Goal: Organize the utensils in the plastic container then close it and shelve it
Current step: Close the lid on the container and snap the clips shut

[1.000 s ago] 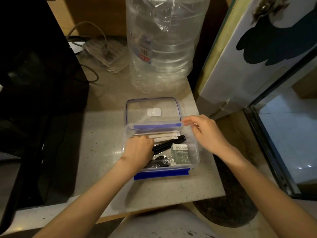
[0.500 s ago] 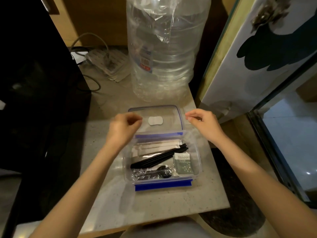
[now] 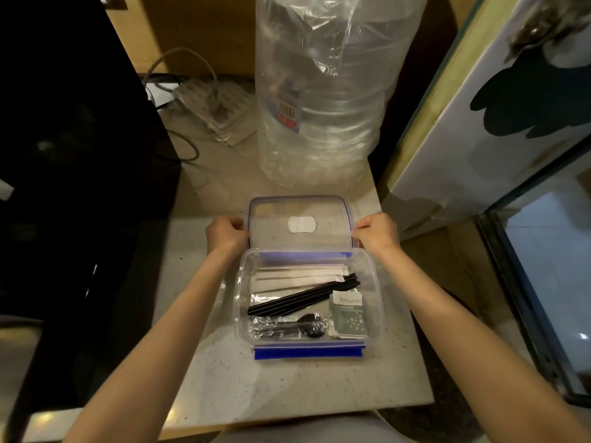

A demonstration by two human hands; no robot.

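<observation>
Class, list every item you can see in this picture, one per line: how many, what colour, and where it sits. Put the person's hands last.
container: one, clear with blue clips, open on the counter, near its front edge
lid: one, clear with blue rim, lying behind the container, held at both sides
chopsticks: a bundle, black, lying diagonally in the container
wrapped spoon: one, black in clear wrap, front of the container
packet: one, green and white, right side of the container
paper sleeves: several, pale, back of the container
water bottle: one, clear, large, behind the lid
power strip: one, white, back left of the counter
counter: one, pale speckled
left hand: grips the lid's left edge
right hand: grips the lid's right edge
</observation>
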